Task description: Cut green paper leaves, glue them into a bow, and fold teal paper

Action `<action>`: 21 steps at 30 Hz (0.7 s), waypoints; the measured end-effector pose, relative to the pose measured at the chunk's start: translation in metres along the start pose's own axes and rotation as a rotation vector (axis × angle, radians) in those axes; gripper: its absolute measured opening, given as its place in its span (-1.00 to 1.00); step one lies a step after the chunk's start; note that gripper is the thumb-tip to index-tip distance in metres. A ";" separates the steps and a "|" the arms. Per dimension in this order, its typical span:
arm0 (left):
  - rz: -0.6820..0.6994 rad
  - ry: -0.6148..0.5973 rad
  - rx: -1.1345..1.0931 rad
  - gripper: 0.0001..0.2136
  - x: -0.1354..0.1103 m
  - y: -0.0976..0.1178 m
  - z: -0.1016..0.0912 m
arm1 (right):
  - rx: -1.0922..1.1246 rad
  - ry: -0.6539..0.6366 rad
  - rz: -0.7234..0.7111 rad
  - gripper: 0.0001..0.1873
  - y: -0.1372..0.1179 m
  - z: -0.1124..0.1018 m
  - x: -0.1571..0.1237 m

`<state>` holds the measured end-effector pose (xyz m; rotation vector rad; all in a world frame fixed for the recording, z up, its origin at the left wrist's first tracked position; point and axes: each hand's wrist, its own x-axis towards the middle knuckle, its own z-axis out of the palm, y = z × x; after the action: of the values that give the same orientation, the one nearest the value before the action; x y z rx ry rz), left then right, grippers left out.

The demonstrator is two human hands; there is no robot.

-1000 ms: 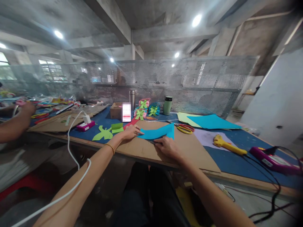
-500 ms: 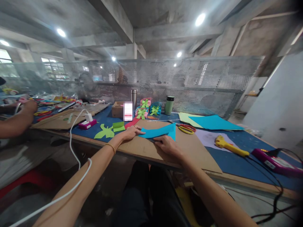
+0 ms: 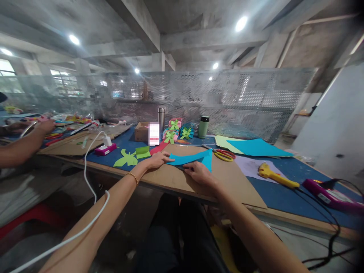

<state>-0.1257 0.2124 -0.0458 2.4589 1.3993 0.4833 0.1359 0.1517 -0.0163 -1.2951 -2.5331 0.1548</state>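
A blue paper sheet (image 3: 196,158), folded to a point at its right end, lies on a brown cardboard sheet (image 3: 227,178) on the table. My left hand (image 3: 156,159) rests with its fingers flat on the paper's left end. My right hand (image 3: 199,175) presses down along the paper's near edge. Neither hand lifts the paper off the cardboard.
Red-handled scissors (image 3: 223,153), a yellow glue gun (image 3: 274,174) and a purple tool (image 3: 330,194) with black cables lie to the right. Green cut-outs (image 3: 127,158), paper bows (image 3: 174,132), a green cup (image 3: 202,126) and a box (image 3: 141,131) stand behind. A co-worker's arm (image 3: 22,144) reaches in at left.
My right hand has slid a little to the left along the paper's near edge. The co-worker's hand at left has shifted to the right. My left hand stays in place.
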 end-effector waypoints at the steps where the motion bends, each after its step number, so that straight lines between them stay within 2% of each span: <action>1: -0.006 -0.007 -0.003 -0.60 0.000 0.001 -0.002 | 0.001 0.000 0.000 -0.67 0.000 0.000 0.001; 5: -0.032 -0.020 -0.033 -0.62 0.000 0.005 -0.006 | -0.008 0.004 -0.001 -0.67 0.001 0.002 0.002; 14: -0.015 -0.014 -0.080 -0.62 0.000 0.002 -0.004 | -0.082 0.064 0.051 -0.67 0.001 0.003 -0.005; 21: -0.002 -0.076 -0.074 -0.61 -0.001 0.008 -0.014 | 0.009 0.015 -0.017 -0.65 0.007 0.001 0.000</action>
<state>-0.1259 0.2081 -0.0299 2.3910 1.3299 0.4289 0.1409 0.1558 -0.0192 -1.2662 -2.5275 0.1516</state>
